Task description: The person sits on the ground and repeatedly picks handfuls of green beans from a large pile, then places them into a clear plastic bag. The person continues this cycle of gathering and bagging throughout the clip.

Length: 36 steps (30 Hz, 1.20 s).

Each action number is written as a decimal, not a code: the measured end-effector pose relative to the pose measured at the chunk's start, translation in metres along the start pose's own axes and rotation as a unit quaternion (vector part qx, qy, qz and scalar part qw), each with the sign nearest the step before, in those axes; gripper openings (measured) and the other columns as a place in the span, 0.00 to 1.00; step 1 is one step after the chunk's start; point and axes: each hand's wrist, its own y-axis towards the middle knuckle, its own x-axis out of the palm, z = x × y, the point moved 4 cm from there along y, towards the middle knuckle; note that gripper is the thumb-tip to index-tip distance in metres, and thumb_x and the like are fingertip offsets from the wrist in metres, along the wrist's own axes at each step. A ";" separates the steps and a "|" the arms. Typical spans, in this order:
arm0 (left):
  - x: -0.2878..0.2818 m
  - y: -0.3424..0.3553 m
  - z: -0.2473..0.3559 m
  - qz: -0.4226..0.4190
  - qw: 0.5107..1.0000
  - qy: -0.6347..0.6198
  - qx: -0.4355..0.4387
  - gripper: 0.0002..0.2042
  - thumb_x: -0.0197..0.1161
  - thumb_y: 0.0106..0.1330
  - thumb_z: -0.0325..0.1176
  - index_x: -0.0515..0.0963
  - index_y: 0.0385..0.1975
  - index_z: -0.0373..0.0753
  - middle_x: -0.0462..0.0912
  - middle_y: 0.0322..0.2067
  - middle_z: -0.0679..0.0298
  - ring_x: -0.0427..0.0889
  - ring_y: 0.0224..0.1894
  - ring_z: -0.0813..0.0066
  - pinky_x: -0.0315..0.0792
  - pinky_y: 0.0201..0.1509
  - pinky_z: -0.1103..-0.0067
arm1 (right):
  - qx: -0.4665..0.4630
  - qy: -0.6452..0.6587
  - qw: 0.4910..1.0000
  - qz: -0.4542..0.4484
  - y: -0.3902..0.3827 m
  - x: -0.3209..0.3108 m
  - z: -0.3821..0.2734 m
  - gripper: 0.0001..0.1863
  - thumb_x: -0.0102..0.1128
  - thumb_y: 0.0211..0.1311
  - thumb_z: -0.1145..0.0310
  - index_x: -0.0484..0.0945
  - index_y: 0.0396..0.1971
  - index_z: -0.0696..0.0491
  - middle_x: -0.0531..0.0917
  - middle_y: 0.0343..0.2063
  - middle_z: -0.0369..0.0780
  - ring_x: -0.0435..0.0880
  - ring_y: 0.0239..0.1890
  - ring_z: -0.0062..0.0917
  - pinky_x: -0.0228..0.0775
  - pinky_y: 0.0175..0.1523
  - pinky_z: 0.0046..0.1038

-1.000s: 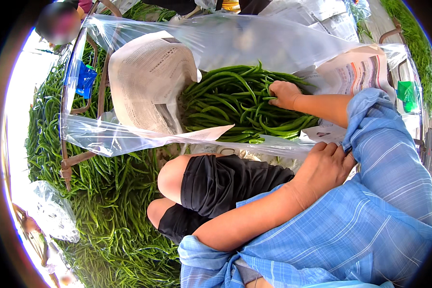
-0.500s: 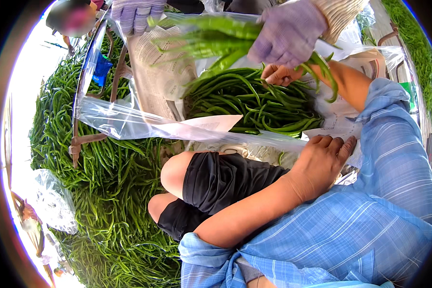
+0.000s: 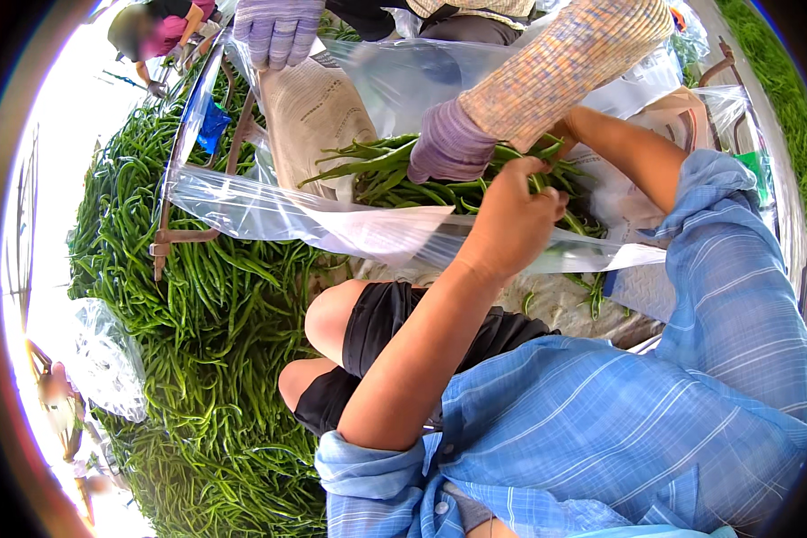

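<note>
Clear plastic bag (image 3: 368, 229), centre frame — thin, limp, slippery; I judge its rim the best hold. Inside, green chillies (image 3: 403, 179): light, pliable, bruisable. My left hand (image 3: 511, 224) curls over the rim, fingers together. Right hand state: cannot tell — hidden, upper right.

The person's right hand (image 3: 560, 134) is hidden behind a co-worker's purple knitted glove (image 3: 448, 148) and woven sleeve (image 3: 565, 67). The left hand's (image 3: 511, 224) fingertips vanish among long green beans (image 3: 394, 175). A second purple glove (image 3: 278, 31) is cut off by the top edge.
</note>
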 end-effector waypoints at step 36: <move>0.031 -0.097 0.012 -0.073 0.884 0.349 0.302 0.11 0.67 0.55 0.38 0.75 0.30 0.39 0.78 0.53 0.53 0.82 0.44 0.60 0.76 0.43 0.70 | -0.110 -0.748 0.654 0.035 -0.034 0.118 0.101 0.37 0.69 0.45 0.55 0.70 0.52 0.64 0.78 0.43 0.52 0.83 0.37 0.47 0.77 0.41 0.44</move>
